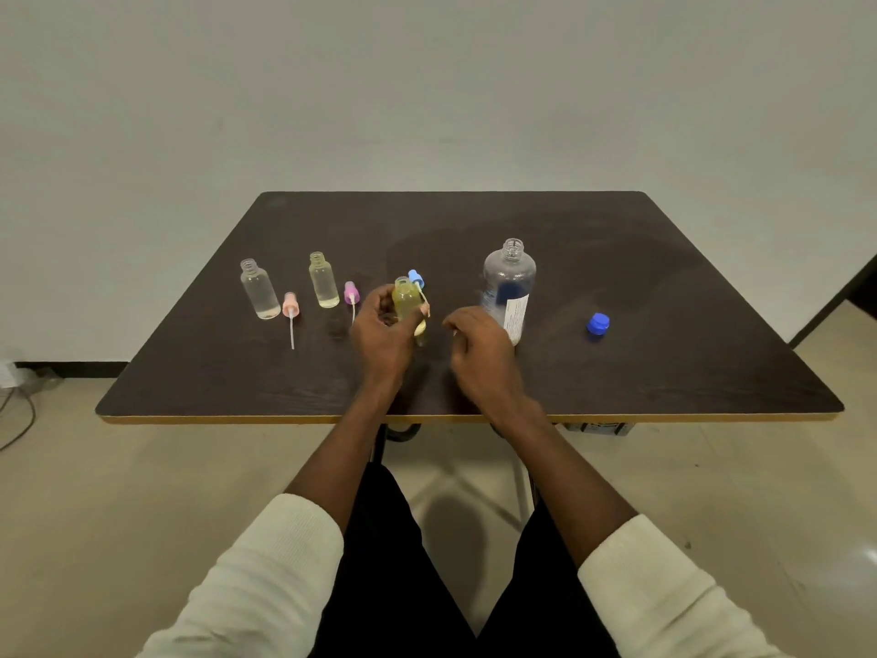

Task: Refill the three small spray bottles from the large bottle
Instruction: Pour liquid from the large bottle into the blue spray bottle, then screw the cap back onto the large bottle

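A dark table (pixel 617 372) carries everything. The biggest thing on it is the large bottle (pixel 508 287), standing upright right of centre with its neck uncapped and a white label on its side; its blue cap (pixel 597 323) lies well apart to the right.

The person's left hand (pixel 382 332) is wrapped around a yellowish small bottle (pixel 407 299) near the middle of the table, holding it roughly upright with its mouth uncovered. The right hand (pixel 479 344) hovers just beside the large bottle's base with fingers loosely curled, gripping nothing that I can see.

To the left stand two more small bottles, both uncapped: a clear one (pixel 259 289) farthest left and a pale yellow one (pixel 323 280) beside it. Three spray tops lie loose: a pink top (pixel 290 307) by the clear bottle, a purple top (pixel 350 293) by the pale yellow one, and a light blue top (pixel 416 277) just behind the held bottle.
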The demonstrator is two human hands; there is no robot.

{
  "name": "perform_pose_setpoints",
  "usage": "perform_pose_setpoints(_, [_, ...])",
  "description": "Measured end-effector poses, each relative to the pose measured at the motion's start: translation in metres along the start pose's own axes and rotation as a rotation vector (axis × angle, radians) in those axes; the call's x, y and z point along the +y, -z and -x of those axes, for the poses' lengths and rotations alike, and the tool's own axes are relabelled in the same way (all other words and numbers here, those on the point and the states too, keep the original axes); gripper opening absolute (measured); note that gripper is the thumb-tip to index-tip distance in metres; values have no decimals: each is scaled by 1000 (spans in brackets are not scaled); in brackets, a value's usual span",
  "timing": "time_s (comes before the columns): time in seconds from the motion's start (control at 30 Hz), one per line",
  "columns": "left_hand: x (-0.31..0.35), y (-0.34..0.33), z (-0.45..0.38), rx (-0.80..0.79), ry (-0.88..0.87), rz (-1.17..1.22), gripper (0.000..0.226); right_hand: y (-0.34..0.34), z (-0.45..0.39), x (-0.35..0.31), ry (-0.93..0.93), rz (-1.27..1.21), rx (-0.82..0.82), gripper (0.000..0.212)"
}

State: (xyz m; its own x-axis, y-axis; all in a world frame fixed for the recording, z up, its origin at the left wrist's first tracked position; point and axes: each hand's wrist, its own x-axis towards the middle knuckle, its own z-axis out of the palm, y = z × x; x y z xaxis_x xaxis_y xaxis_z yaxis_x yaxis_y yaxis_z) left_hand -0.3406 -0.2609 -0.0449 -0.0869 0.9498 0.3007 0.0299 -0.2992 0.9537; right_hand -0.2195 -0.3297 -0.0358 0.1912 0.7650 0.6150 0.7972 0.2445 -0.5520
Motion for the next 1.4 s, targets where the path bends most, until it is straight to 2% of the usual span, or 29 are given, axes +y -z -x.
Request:
perform_pose_setpoints(0.1, [1, -4, -16, 105, 8, -28, 30, -15, -5, 3, -94, 5, -103, 30])
perform_pose_setpoints(0.2, [-1, -10, -36, 91, -13, -116, 46, -22, -8, 5, -192, 7, -168, 27])
perform_pose_setpoints(0.23, [-4, -13, -42, 86, -32, -134, 45, -23, -9, 7, -204, 5, -173, 25])
perform_pose_setpoints(0.33, [-12, -25, -53, 109, -89, -177, 28, -25, -11, 10, -198, 1, -174, 22])
perform_pose_setpoints(0.5, [-25, -35, -68, 200, -41, -188, 7, -30, -13, 14, -162, 32, -212, 23])
perform_pose_setpoints(0.57, [-28, -36, -73, 191, 8, -154, 16, -31, -14, 16, -159, 36, -218, 23])
perform_pose_setpoints(0.77, [-36, -35, -80, 142, 0, -163, 33, -31, -13, 18, -177, 13, -213, 23])
perform_pose_setpoints(1.03, [-39, -38, -83, 126, -23, -171, 25, -27, -11, 18, -182, -22, -201, 23])
perform_pose_setpoints(1.13, [-40, -37, -85, 154, -26, -204, 45, -25, -10, 17, -179, -25, -202, 22])
perform_pose_setpoints(1.27, [-38, -36, -80, 139, 1, -217, 30, -23, -9, 16, -181, -24, -204, 21])
perform_pose_setpoints(1.4, [-23, -33, -68, 125, 53, -296, 53, -22, -9, 14, -188, -21, -212, 21])
